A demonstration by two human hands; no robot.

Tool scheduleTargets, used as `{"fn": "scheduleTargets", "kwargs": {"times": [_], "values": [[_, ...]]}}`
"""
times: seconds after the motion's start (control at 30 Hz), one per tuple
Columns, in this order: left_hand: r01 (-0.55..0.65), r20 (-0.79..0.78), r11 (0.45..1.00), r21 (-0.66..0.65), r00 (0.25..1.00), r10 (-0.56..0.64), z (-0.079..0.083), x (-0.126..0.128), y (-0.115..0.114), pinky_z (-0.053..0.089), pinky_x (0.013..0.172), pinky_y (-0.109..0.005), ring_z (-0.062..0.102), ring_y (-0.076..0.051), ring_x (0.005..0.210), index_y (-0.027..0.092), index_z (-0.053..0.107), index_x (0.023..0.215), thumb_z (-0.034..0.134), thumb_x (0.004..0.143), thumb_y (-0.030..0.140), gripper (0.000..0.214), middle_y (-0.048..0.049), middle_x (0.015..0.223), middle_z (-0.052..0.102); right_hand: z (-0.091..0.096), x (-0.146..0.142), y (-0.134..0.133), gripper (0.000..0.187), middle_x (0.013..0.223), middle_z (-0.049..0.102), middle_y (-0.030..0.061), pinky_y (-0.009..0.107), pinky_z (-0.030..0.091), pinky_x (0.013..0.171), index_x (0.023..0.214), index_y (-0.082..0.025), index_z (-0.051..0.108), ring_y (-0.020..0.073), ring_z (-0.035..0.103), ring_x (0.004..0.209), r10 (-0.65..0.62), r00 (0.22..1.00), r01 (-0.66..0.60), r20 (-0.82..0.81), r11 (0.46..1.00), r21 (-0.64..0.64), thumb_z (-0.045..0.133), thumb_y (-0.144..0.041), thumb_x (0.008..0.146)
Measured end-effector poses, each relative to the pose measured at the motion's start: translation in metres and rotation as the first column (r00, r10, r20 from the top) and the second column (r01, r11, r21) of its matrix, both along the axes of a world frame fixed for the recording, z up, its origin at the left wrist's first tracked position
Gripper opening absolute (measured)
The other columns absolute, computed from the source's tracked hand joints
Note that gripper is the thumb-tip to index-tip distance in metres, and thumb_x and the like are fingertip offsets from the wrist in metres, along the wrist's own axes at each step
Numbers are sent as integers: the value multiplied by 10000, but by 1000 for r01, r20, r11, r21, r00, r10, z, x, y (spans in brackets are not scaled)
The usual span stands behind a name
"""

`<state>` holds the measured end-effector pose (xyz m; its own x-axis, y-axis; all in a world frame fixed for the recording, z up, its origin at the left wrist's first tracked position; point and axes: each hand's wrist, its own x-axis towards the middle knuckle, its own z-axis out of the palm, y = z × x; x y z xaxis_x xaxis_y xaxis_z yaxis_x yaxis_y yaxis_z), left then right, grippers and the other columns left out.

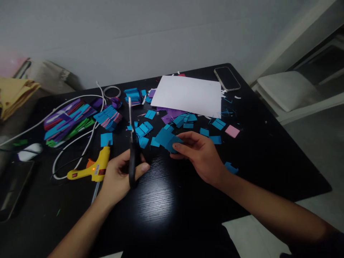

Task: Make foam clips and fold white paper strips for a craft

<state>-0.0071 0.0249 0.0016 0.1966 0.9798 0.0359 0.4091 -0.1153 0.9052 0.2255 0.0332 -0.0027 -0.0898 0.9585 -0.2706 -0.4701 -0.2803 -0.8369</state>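
Observation:
My left hand [120, 175] is closed around the black handles of a pair of scissors [131, 143], whose blades point up and away from me. My right hand [199, 152] pinches a folded blue paper piece [168, 139] just above the black table [268, 157]. Several small blue paper squares [143, 130] lie scattered between and beyond both hands. A white sheet of paper [188, 95] lies flat farther back.
A yellow glue gun [91, 168] with its white cord [72, 143] lies left of my left hand. Stacks of blue, purple and green paper strips [70, 120] sit at the left. A phone [227, 79] rests at the far right corner, a pink square [232, 131] nearer.

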Motion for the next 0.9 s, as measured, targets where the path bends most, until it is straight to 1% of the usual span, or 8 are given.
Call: {"fn": "scheduleTargets", "kwargs": {"times": [0.07, 0.13, 0.23, 0.37, 0.6, 0.73, 0.83, 0.9], "values": [[-64, 111, 996, -67, 991, 71, 0, 7, -2, 558, 619, -277, 687, -178, 686, 201, 675, 815, 816, 787, 354, 210, -10, 761, 726, -2, -4, -5, 286, 836, 746, -14, 348, 690, 753, 895, -210, 753, 164, 733, 810, 54, 998, -55, -24, 997, -52, 944, -254, 687], [-104, 172, 988, -112, 977, 122, 0, 15, -5, 588, 685, -288, 712, -184, 746, 201, 667, 817, 863, 731, 325, 248, -15, 821, 749, -4, -8, -10, 294, 841, 759, -15, 336, 682, 747, 880, -206, 747, 164, 740, 808, 122, 991, -128, -61, 986, -111, 951, -250, 673], [-155, 175, 978, -143, 968, 179, 0, 23, -10, 547, 596, -248, 636, -135, 630, 200, 659, 781, 874, 700, 293, 247, 21, 720, 689, -7, -13, -16, 285, 861, 775, -17, 298, 666, 751, 853, -202, 745, 152, 747, 813, 199, 973, -218, -120, 960, -177, 955, -236, 663], [-205, 179, 966, -159, 956, 232, 1, 26, -12, 460, 510, -217, 530, -99, 545, 199, 635, 756, 843, 713, 262, 221, 55, 632, 589, -10, -16, -18, 269, 826, 762, -37, 261, 646, 760, 820, -206, 752, 128, 737, 790, 224, 966, -246, -126, 949, -196, 961, -210, 651], [-180, 209, 963, -202, 952, 222, 2, 25, -9, 462, 504, -229, 528, -104, 532, 198, 624, 748, 841, 690, 261, 234, 50, 631, 600, -11, -13, -16, 238, 870, 766, -17, 286, 642, 766, 842, -206, 763, 141, 731, 810, 252, 963, -267, -97, 945, -189, 944, -265, 698], [-180, 206, 961, -212, 952, 224, 1, 25, -10, 423, 473, -220, 485, -95, 505, 197, 628, 735, 845, 689, 265, 232, 63, 594, 555, -11, -14, -17, 233, 884, 766, -15, 294, 653, 786, 856, -208, 764, 142, 734, 820, 266, 959, -279, -93, 944, -177, 936, -276, 714], [-156, 211, 966, -207, 957, 200, 1, 26, -10, 437, 499, -223, 510, -100, 531, 195, 634, 759, 839, 709, 273, 224, 56, 621, 583, -12, -15, -19, 255, 901, 776, -14, 299, 653, 826, 871, -218, 772, 150, 747, 863, 249, 966, -258, -73, 952, -163, 949, -252, 690], [-118, 201, 975, -189, 967, 156, 2, 24, -9, 458, 538, -231, 551, -112, 579, 193, 629, 764, 828, 729, 286, 222, 41, 670, 615, -12, -15, -19, 263, 893, 778, -21, 298, 653, 838, 874, -228, 777, 149, 751, 873, 214, 975, -220, -57, 963, -153, 954, -244, 680]]}}
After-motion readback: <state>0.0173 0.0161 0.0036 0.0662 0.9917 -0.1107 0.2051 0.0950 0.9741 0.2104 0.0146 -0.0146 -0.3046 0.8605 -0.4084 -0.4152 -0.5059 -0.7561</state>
